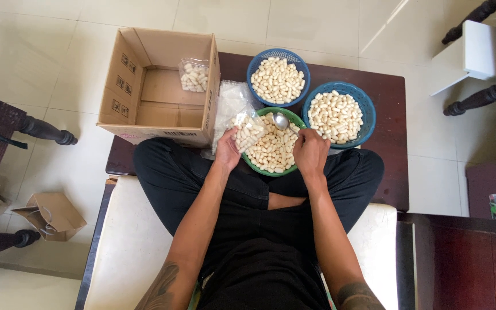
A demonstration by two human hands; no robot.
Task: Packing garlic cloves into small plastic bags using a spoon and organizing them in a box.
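We see left hand [227,150] hemmed by clear plastic bag [247,133] and cardboard box [159,86] wall just beside. Right hand [311,152] with metal spoon [281,120] sits over green basket [271,150]; two blue baskets [278,77] [338,115] block far side. We find open tabletop [388,132] right of baskets.

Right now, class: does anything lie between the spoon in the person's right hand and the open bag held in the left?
Nothing visible does. The spoon in the right hand sits just beside the clear bag held by the left hand, above the green basket.
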